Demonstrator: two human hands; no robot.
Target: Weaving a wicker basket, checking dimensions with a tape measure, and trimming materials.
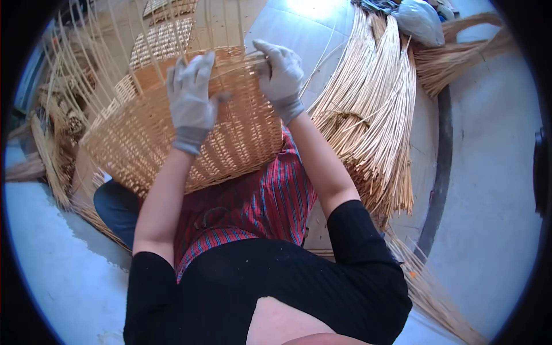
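Note:
A half-woven wicker basket (230, 144) leans tilted across my lap, with long upright stakes (118, 34) rising from its far and left sides. My left hand (192, 103), in a pale grey glove, lies at the near wall's upper edge. Its fingers reach over that edge while the thumb stays on the outer face, slightly blurred. At the right corner of the rim, my gloved right hand (282, 77) has its fingers bent round a thin wicker strand (253, 57), index finger stretched along the top. Part of what the right fingers grip is hidden.
Tied bundles of pale wicker rods (368, 98) lie to the right, near a grey-white plastic bag (422, 22). More fibre bundles (63, 115) are heaped on the left. Beyond the basket is another woven piece (164, 43). A dark strip (443, 167) crosses the floor.

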